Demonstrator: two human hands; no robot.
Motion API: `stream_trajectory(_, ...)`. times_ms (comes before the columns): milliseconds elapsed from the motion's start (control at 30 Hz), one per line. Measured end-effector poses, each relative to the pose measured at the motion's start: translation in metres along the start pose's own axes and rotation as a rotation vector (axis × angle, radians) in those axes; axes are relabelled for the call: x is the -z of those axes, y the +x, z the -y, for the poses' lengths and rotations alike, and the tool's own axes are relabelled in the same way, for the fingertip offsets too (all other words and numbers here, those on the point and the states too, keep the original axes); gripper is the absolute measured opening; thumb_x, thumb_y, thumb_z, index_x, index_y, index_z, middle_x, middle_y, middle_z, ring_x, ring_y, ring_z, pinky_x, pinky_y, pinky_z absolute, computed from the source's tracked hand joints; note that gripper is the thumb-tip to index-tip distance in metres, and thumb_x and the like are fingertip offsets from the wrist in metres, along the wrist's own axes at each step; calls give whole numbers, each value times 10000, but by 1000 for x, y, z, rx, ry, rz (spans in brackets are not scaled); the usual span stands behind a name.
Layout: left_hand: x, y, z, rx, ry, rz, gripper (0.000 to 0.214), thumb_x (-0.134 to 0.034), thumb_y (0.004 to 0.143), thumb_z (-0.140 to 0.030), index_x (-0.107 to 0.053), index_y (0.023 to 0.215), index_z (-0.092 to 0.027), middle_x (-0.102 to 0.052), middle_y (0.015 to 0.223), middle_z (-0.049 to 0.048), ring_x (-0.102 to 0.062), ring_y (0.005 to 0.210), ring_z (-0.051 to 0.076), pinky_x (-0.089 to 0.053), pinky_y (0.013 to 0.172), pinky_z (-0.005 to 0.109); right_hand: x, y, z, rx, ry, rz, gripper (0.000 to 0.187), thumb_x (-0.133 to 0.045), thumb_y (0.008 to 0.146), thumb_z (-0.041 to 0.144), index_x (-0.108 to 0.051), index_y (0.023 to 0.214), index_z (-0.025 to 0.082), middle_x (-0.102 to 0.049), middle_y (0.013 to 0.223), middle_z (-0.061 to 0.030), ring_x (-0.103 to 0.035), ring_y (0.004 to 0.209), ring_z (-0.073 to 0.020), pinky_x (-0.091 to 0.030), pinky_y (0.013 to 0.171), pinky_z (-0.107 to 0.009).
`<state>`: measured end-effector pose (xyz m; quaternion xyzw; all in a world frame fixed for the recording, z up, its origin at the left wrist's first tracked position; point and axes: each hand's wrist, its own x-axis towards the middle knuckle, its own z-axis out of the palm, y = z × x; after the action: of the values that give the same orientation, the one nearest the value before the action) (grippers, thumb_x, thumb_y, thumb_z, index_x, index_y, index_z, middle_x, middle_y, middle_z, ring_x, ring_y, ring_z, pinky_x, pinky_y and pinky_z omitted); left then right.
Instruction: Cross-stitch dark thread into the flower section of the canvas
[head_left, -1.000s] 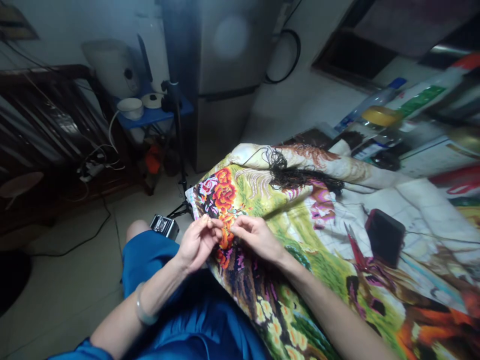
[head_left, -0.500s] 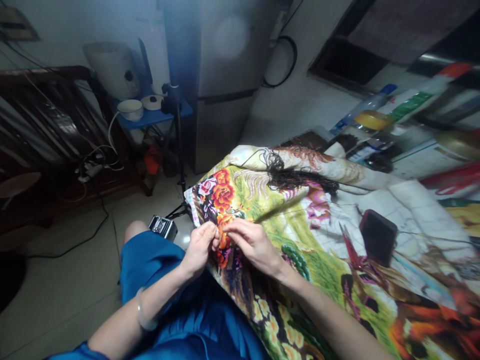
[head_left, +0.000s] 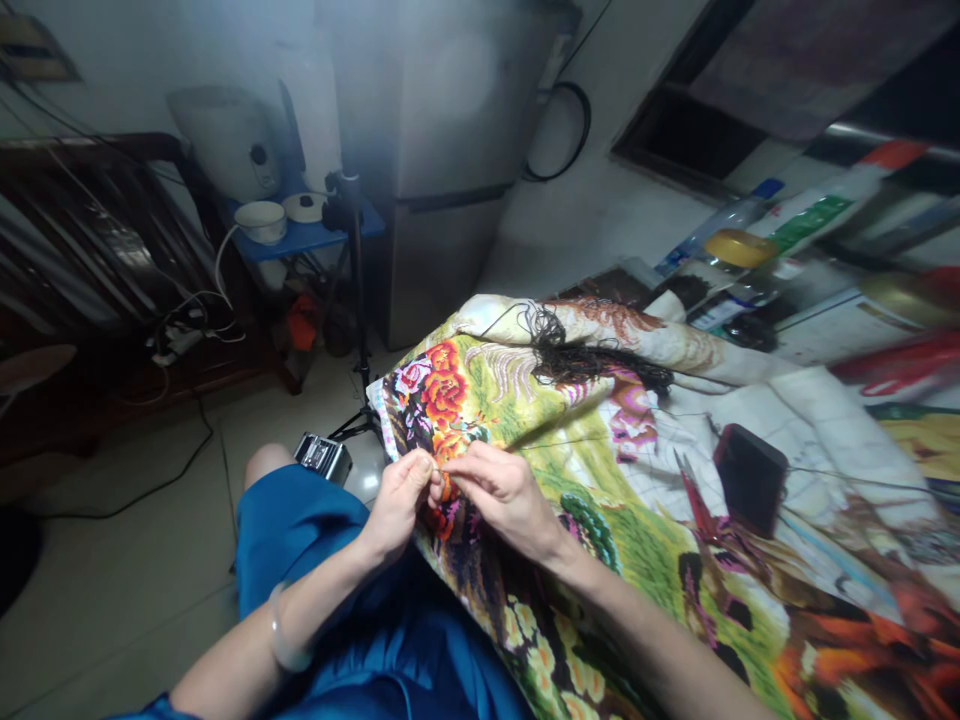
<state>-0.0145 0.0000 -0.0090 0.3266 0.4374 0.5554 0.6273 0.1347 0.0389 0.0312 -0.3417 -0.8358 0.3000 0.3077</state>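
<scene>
My left hand is closed in a pinch, thumb against the bent forefinger. Close beside it, nearly touching, my right hand pinches with its fingertips. Whatever sits between the fingers is too small to make out. Both hands are over the edge of a large embroidered cloth with orange flowers and green ground, draped by my lap. A tangled bundle of dark thread lies on the cloth, and a thin dark strand crosses it to the right of my right hand. Red-handled scissors rest farther right.
A black phone-like device lies near the scissors. Bottles and a yellow-lidded jar stand at the back right. A black stand rises beyond the cloth's corner, near a blue table. A metallic box is beside my knee.
The right hand's fingertips have shifted very slightly, staying close to the left hand. Both hands keep their pinch, and the view has tilted a little.
</scene>
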Motion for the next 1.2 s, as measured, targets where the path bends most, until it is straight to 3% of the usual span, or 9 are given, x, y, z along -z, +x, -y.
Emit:
stream_trajectory(933, -5, -4, -6, 96, -149, -12, 472, -703, 676, -605, -532, 624, -167, -498, 515, -37, -413, 474, 79, -341, 468, 206, -1, -1, -8, 47, 116, 3, 248, -512, 875, 74, -733, 893, 186, -570, 687, -12, -532, 612, -122, -418, 565, -220)
stream_trajectory(1200, -2, -4, -2, 56, -66, 10, 465, -644, 734, -613, -533, 641, -171, -500, 534, -34, -420, 485, 84, -354, 496, 220, -1, -1, -3, 74, 42, -4, 242, -506, 870, 67, -719, 877, 183, -538, 668, -6, -507, 600, -118, -399, 549, -216)
